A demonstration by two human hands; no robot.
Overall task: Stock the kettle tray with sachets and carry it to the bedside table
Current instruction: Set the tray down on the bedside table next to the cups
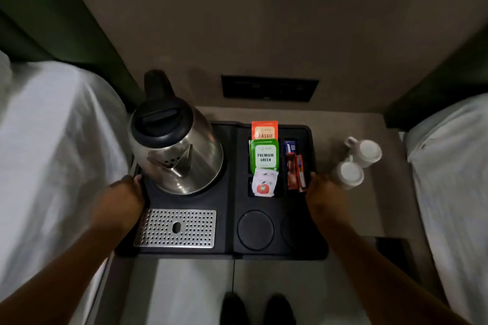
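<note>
From the head camera, both forearms reach forward and down to a black kettle tray (227, 219). The left hand (124, 192) is closed over the tray's left edge, fingers curled around the rim beside the kettle (177, 155). The right hand (323, 192) grips the right edge the same way, its fingertips wrapped over the rim next to the red sachets (295, 171).

The tray lies on a grey bedside table (343, 121), its near edge overhanging the table front. The steel kettle stands in the tray's far-left recess, with a perforated metal drip plate (175, 228) in front of it. Upright in the middle slots are an orange sachet (264, 130), a green sachet (264, 154) and a white sachet (264, 185). Two white cups (356, 163) sit upside down on the table just right of the tray, close to the right hand. White bedding (52, 153) flanks the table on both sides, and dark shoes (257, 309) show on the floor below
</note>
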